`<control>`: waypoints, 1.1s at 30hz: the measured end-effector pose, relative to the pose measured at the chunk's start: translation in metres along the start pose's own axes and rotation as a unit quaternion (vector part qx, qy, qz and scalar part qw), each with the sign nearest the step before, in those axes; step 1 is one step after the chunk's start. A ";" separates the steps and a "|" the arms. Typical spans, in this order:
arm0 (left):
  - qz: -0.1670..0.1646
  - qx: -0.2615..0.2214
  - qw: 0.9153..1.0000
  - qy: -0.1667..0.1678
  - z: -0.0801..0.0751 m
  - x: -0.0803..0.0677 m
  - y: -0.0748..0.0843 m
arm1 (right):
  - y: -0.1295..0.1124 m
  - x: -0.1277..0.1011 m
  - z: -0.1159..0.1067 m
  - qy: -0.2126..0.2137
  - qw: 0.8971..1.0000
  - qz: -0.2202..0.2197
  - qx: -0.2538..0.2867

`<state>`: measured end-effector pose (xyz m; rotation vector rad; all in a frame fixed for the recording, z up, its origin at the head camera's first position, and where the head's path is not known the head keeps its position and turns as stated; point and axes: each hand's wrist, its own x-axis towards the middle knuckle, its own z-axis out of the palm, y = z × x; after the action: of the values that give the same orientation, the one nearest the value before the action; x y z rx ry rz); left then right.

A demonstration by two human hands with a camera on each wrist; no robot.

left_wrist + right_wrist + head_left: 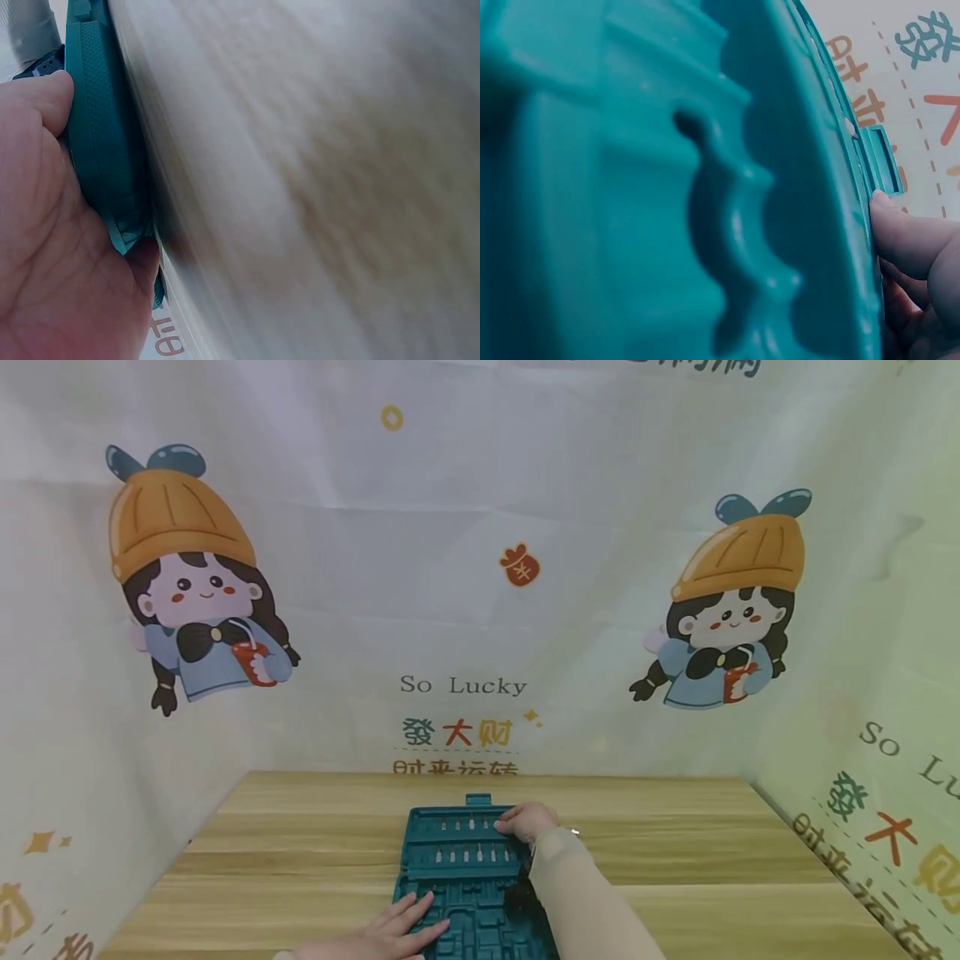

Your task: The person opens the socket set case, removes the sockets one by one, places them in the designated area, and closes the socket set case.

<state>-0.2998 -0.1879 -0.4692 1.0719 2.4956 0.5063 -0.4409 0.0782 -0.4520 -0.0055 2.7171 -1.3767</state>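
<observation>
A teal plastic tool case (461, 868) lies open on the wooden table (675, 852), with rows of small metal bits (465, 854) in its far half. My left hand (401, 928) lies flat with straight fingers on the near half of the case. The left wrist view shows that palm (45, 247) against the case's teal edge (101, 135). My right hand (527, 820) holds the far right rim of the case, near the latch tab (477, 799). In the right wrist view its fingers (915, 240) curl behind the rim, beside the latch (877, 154) and the moulded inside (630, 187).
A printed cloth backdrop (465, 610) with cartoon figures and lettering walls in the table at the back and on both sides. Bare tabletop (337, 187) extends left and right of the case. A dark wrist strap (517, 893) sits on my right forearm.
</observation>
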 end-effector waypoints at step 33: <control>0.005 -0.008 1.000 0.015 0.004 0.002 -0.004 | 0.001 -0.009 0.004 0.051 0.997 0.012 0.063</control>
<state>-0.3014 -0.1878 -0.4752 1.0786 2.5090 0.5469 -0.4311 0.0757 -0.4543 0.1097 2.6950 -1.5797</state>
